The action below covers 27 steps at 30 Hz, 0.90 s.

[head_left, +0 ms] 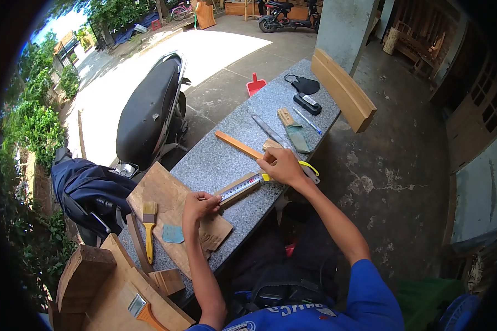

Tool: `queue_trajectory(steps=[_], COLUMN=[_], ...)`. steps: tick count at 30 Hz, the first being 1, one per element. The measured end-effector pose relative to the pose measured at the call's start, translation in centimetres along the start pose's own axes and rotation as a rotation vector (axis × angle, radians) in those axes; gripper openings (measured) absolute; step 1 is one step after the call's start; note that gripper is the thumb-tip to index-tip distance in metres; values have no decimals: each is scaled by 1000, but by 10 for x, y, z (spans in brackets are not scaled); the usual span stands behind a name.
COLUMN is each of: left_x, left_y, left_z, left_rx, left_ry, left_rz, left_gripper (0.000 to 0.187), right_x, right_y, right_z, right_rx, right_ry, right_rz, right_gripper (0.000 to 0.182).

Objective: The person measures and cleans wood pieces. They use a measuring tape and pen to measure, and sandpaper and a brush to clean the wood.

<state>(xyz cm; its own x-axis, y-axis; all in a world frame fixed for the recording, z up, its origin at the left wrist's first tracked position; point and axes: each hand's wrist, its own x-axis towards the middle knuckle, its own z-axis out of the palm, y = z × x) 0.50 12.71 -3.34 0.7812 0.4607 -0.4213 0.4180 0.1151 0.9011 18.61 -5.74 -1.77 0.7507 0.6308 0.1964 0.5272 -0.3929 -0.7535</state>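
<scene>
The left hand [200, 206] pinches the end of a tape measure [240, 188], its blade drawn out along a short wooden strip [243, 191] on the stone tabletop [196, 160]. The right hand [284, 165] has its fingers bent at the tape's other end (its exact grip is hard to tell), beside the tip of an orange-brown stick [237, 144]. A yellow-handled brush [149, 229] lies on the wide board [165, 201], near the left forearm.

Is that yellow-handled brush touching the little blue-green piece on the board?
Apart: the head view shows bare wooden board between the yellow-handled brush and the blue-green piece.
</scene>
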Motion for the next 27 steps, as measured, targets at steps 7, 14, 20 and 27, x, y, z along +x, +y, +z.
queue_trajectory(steps=[7, 14, 20, 27], left_x=[1, 4, 3, 6], left_y=[0, -3, -1, -4], left_z=[0, -1, -2, -1], left_rx=[28, 35, 34, 15], left_ry=[0, 1, -8, -1], left_rz=[-2, -22, -24, -26], left_gripper=[15, 15, 16, 16], right_x=[40, 32, 23, 22], right_y=[-8, -15, 12, 16], right_z=[1, -7, -7, -19], right_rx=[-171, 20, -154, -50], right_ry=[-87, -62, -87, -98], right_rz=[65, -57, -609, -545], right_gripper=[42, 32, 21, 26])
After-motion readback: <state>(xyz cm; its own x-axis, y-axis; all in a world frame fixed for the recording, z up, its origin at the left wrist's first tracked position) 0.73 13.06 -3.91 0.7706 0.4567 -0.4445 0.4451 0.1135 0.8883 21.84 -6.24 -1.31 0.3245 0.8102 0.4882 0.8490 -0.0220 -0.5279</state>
